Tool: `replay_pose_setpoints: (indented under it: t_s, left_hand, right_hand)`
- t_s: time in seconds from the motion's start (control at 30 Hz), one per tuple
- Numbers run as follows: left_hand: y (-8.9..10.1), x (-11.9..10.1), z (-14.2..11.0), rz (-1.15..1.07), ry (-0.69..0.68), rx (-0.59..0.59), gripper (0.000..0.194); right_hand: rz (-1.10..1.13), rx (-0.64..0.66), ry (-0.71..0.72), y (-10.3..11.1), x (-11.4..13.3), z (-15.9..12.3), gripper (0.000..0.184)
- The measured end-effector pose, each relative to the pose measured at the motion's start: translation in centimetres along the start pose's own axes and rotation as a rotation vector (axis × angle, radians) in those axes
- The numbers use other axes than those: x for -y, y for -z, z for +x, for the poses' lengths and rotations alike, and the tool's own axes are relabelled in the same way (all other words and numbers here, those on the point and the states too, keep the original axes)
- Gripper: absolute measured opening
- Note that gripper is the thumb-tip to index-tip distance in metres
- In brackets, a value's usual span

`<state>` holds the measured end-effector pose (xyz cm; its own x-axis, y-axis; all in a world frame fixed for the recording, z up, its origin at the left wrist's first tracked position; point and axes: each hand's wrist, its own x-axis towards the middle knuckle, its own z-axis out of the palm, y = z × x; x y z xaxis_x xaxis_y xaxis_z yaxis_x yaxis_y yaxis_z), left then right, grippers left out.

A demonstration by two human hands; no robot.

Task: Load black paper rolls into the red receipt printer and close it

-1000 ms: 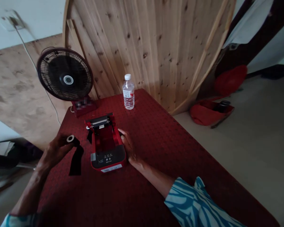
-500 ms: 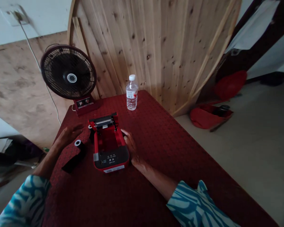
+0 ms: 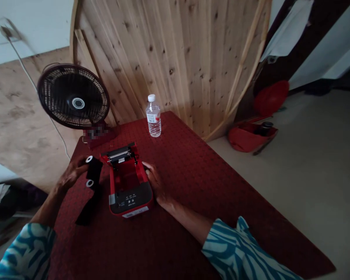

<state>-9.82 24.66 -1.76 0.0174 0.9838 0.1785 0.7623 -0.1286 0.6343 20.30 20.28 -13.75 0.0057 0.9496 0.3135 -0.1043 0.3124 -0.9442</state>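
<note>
A small red printer [image 3: 128,186] with a black front panel sits on the red tablecloth [image 3: 192,175], its lid tipped open to the back. My right hand [image 3: 153,182] is curled against the printer's right side and holds it. Left of the printer, my left hand [image 3: 71,174] grips a black roll [image 3: 93,166] with a white core, lifted just off the cloth. A second black roll [image 3: 90,184] lies on the cloth right below it. A loose black strip [image 3: 86,210] trails from that roll toward me.
A dark table fan [image 3: 72,102] stands at the table's back left, its cord running up the wall. A clear water bottle [image 3: 153,116] stands at the back edge before a leaning round wooden panel [image 3: 177,54]. A red bag [image 3: 251,136] lies on the floor to the right.
My left hand set the first roll with its strip down on the cloth, reached to the printer's back left, and now holds a second black roll. My right hand stayed at the printer.
</note>
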Motion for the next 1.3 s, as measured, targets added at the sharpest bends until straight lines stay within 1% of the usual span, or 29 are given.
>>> replay_pose_setpoints:
  t_s: [0.1, 0.17, 0.2, 0.27, 0.33, 0.43, 0.5, 0.57, 0.7, 0.8, 0.87, 1.03, 1.1, 1.2, 1.3]
  left_hand:
    - [1.6, -0.5, -2.5, -0.270, 0.136, 0.063, 0.041]
    - [1.9, -1.1, -4.2, -0.427, 0.220, 0.061, 0.043]
    - [1.8, -1.6, -5.1, -0.455, 0.232, 0.054, 0.045]
    - [1.3, -2.9, -6.6, -0.392, 0.188, 0.061, 0.049]
    - [0.7, -4.4, -7.9, -0.321, 0.109, 0.087, 0.057]
    - [-0.2, -6.9, -8.8, -0.233, 0.032, 0.175, 0.062]
    - [-0.9, -8.3, -8.8, -0.169, -0.013, 0.239, 0.060]
    - [-1.8, -9.5, -8.3, -0.081, -0.075, 0.275, 0.056]
    - [-4.1, -11.0, -7.4, 0.052, -0.165, 0.269, 0.049]
    - [-5.7, -11.3, -6.9, 0.116, -0.218, 0.250, 0.046]
    - [-6.4, -11.1, -6.6, 0.166, -0.258, 0.247, 0.042]
    - [-7.1, -10.5, -5.3, 0.316, -0.370, 0.279, 0.034]
    - [-7.2, -10.3, -4.5, 0.334, -0.370, 0.336, 0.032]
    - [-7.6, -10.3, -3.4, 0.374, -0.315, 0.450, 0.026]
    - [-7.9, -10.6, -2.5, 0.448, -0.268, 0.484, 0.019]
  right_hand:
    - [0.007, -0.004, 0.002, 0.0, -0.2, 0.0, 0.044]
    - [0.012, 0.004, 0.014, -0.1, -0.4, 0.1, 0.044]
    - [0.015, 0.001, 0.021, -0.1, -0.5, 0.1, 0.044]
    - [0.023, -0.015, 0.031, -0.2, -0.6, 0.1, 0.045]
    - [0.028, -0.021, 0.032, -0.2, -0.5, 0.1, 0.047]
    - [0.028, 0.006, 0.029, -0.1, -0.1, 0.1, 0.048]
    - [0.024, 0.015, 0.031, -0.1, 0.3, 0.0, 0.047]
    - [0.021, 0.018, 0.029, 0.0, 0.6, 0.0, 0.046]
    - [0.007, 0.020, 0.033, 0.0, 0.8, 0.1, 0.041]
    - [-0.011, 0.021, 0.058, 0.0, 0.5, 0.2, 0.041]
    - [-0.015, 0.025, 0.063, -0.1, 0.3, 0.2, 0.042]
    - [-0.017, 0.015, 0.075, -0.1, 0.1, 0.2, 0.044]
    - [-0.016, 0.018, 0.068, -0.1, 0.2, 0.2, 0.044]
    - [-0.015, 0.026, 0.068, 0.0, 0.2, 0.2, 0.043]
    - [-0.015, 0.026, 0.071, 0.0, 0.1, 0.2, 0.042]
